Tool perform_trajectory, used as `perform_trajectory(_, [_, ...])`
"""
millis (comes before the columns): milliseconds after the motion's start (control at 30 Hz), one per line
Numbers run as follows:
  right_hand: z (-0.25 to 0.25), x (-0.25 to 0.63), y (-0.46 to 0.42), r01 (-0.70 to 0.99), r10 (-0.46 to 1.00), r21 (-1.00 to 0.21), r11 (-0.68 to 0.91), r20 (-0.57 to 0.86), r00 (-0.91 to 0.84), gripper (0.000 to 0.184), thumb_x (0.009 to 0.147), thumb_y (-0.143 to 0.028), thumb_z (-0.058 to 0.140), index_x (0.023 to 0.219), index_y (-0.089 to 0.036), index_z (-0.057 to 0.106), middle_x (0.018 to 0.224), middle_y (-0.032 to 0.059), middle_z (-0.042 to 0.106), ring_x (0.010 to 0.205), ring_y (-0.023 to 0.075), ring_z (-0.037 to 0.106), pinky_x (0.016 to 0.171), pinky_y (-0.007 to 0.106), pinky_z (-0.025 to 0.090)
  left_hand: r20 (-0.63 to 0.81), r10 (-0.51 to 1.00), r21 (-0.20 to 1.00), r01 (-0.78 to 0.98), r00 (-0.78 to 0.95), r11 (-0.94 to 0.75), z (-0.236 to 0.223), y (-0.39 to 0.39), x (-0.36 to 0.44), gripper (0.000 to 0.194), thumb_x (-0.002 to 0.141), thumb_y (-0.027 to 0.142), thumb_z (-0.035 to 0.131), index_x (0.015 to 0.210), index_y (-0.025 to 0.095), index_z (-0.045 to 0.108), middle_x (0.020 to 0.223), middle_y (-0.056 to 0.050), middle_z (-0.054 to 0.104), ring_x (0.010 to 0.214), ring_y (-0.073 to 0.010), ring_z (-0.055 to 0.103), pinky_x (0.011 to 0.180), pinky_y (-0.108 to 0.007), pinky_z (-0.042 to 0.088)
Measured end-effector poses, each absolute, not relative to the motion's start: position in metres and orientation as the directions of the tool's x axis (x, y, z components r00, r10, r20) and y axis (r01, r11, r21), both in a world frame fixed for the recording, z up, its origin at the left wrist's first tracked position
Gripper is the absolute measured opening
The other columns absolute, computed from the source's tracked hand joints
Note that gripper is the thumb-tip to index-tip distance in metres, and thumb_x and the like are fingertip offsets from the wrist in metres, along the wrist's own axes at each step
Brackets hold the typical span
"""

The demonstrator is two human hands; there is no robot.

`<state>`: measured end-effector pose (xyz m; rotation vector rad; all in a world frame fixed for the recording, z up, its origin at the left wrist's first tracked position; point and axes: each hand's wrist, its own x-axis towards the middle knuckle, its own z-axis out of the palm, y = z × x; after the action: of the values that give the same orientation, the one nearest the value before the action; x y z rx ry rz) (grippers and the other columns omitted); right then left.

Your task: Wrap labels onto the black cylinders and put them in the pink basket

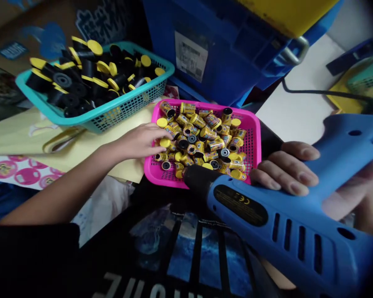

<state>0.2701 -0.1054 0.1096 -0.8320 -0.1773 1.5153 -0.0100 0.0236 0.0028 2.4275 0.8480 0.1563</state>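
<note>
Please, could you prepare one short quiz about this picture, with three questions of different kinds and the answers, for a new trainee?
1. True or false: the right hand holds the blue power tool.

2. Choose one: the fingers of the left hand are over the edge of which thing?
a) the cardboard box
b) the pink basket
c) the blue bin

3. Fill in: the teal basket holds black containers with caps coloured ____.

Key: 1 true; 2 b; 3 yellow
</note>
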Motion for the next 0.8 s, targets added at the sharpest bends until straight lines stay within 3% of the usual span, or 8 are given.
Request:
perform_trajectory(67, [0.103, 0.267, -0.104, -0.819, 0.962, -0.554, -0.153, -0.273, 0.005, 0.050, 0.062, -0.055, 0.079, 0.075, -0.019, 0.045, 0.051, -0.0093, 0.044, 0.038, 0.0049, 0.035, 0.049, 0.024, 0.045, -0.121, 0.606, 0.508, 0.574, 0.786, -0.643, 0.005, 0.020, -0.010, 0.035, 0.084, 0.040, 0.054, 0.110, 0.020, 0.064, 0.107, -0.007, 0.066, 0.103, -0.0247, 0.058, 0.092, -0.040, 0.042])
perform_trajectory(167, [0.097, 0.266, -0.102, -0.832, 0.974, -0.534, -0.149, -0.226, -0.029, 0.054, 0.060, -0.057, 0.079, 0.076, -0.019, 0.043, 0.052, -0.0090, 0.045, 0.040, 0.0053, 0.036, 0.050, 0.024, 0.044, -0.120, 0.616, 0.460, 0.594, 0.778, -0.660, 0.005, 0.016, -0.010, 0.034, 0.084, 0.041, 0.054, 0.110, 0.021, 0.064, 0.111, -0.008, 0.066, 0.108, -0.0279, 0.054, 0.094, -0.044, 0.039])
perform_trajectory(300, [0.095, 0.263, -0.100, -0.847, 0.966, -0.529, -0.048, -0.242, 0.096, 0.057, 0.055, -0.049, 0.084, 0.073, -0.021, 0.039, 0.049, -0.0111, 0.039, 0.039, 0.0047, 0.029, 0.047, 0.023, 0.040, -0.006, 0.675, 0.447, 0.606, 0.738, -0.658, 0.004, 0.015, -0.014, 0.038, 0.086, 0.044, 0.053, 0.116, 0.023, 0.062, 0.111, -0.007, 0.066, 0.107, -0.0276, 0.053, 0.095, -0.044, 0.038])
perform_trajectory(467, [0.098, 0.256, -0.096, -0.796, 0.939, -0.589, -0.137, -0.334, 0.085, 0.053, 0.049, -0.046, 0.082, 0.071, -0.024, 0.040, 0.046, -0.0115, 0.031, 0.036, 0.0063, 0.019, 0.040, 0.025, 0.026, 0.127, 0.753, 0.407, 0.658, 0.646, -0.633, 0.006, 0.018, -0.022, 0.039, 0.089, 0.044, 0.049, 0.116, 0.020, 0.061, 0.115, -0.009, 0.065, 0.108, -0.0271, 0.056, 0.096, -0.042, 0.039])
perform_trajectory(567, [0.095, 0.257, -0.095, -0.787, 0.944, -0.604, -0.127, -0.317, 0.091, 0.051, 0.049, -0.047, 0.081, 0.069, -0.024, 0.041, 0.045, -0.0112, 0.031, 0.036, 0.0064, 0.018, 0.040, 0.026, 0.022, 0.150, 0.774, 0.396, 0.680, 0.615, -0.617, 0.006, 0.017, -0.026, 0.038, 0.090, 0.044, 0.047, 0.114, 0.018, 0.063, 0.114, -0.010, 0.066, 0.108, -0.0276, 0.058, 0.095, -0.042, 0.040])
perform_trajectory(700, [0.091, 0.261, -0.096, -0.816, 0.971, -0.576, -0.046, -0.219, 0.100, 0.047, 0.063, -0.052, 0.075, 0.073, -0.021, 0.042, 0.047, -0.0109, 0.037, 0.035, 0.0055, 0.026, 0.042, 0.024, 0.026, 0.176, 0.784, 0.397, 0.686, 0.596, -0.610, 0.002, 0.011, -0.032, 0.034, 0.091, 0.040, 0.047, 0.112, 0.018, 0.064, 0.113, -0.009, 0.067, 0.108, -0.0261, 0.059, 0.095, -0.042, 0.040])
perform_trajectory(800, [0.094, 0.265, -0.098, -0.823, 0.985, -0.567, -0.038, -0.159, 0.064, 0.046, 0.065, -0.049, 0.077, 0.075, -0.019, 0.043, 0.050, -0.0097, 0.043, 0.038, 0.0046, 0.033, 0.046, 0.022, 0.033, 0.181, 0.803, 0.401, 0.703, 0.568, -0.588, -0.002, 0.005, -0.037, 0.033, 0.091, 0.038, 0.048, 0.110, 0.018, 0.065, 0.112, -0.009, 0.067, 0.107, -0.0258, 0.060, 0.095, -0.041, 0.041])
